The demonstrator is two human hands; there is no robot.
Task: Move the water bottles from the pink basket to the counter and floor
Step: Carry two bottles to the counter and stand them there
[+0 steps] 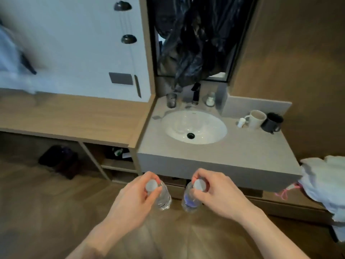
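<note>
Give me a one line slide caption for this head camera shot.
Left hand and right hand each grip a capped water bottle by its neck before the sink counter.

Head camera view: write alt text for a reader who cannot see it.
Seen from above, a person's left hand and right hand each grip a capped water bottle, left bottle and right bottle, by the neck, in front of a grey counter. The counter has a white sink, with a white mug and a black mug at its right.
</note>
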